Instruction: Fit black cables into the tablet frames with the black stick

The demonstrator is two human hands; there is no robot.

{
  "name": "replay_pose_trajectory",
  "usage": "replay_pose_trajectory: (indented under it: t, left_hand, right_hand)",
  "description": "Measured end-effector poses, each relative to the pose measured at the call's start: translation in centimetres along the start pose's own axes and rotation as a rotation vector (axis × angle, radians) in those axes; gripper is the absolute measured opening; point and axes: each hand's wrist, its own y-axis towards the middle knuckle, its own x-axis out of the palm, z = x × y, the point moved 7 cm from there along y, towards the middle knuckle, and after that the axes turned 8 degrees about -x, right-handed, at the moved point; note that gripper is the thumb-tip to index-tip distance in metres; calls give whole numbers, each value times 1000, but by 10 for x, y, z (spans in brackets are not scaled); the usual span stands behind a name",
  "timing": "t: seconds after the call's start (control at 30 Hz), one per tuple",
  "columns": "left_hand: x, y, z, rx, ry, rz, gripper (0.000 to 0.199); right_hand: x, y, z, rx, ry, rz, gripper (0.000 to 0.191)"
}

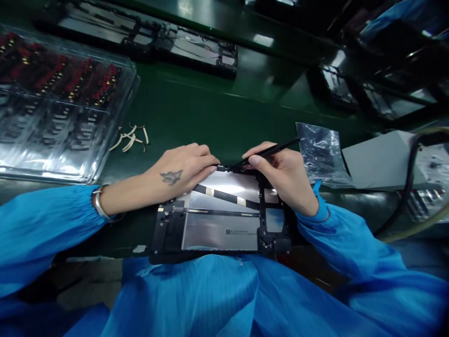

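Note:
An opened black device (224,234) with silver battery panels and a black cable across them lies at the table's front edge. My left hand (182,171) rests on its upper left part, fingers together at the far edge on a small black part (223,168); whether it grips that part is hidden. My right hand (280,168) is closed round a thin black tool (277,147), whose tip reaches the far edge of the device, just right of my left fingertips.
On the left stands a clear plastic tray (131,89) of red and black parts, beside cream strips (131,138). More opened devices (196,49) lie at the back. A clear bag (321,150), a grey box (379,157) and a dark cable (409,187) are on the right.

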Motion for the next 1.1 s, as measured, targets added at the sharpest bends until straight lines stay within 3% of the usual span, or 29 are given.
replay_pose_trajectory:
  t: [0.7,1.1]
  left_hand:
    - [-1,1,1,-1,22,-8,37]
    - [0,0,-1,28,20,41,36]
  right_hand:
    - [3,0,-5,-56,-78,-27,18]
    - [3,0,-2,0,-10,-31,20]
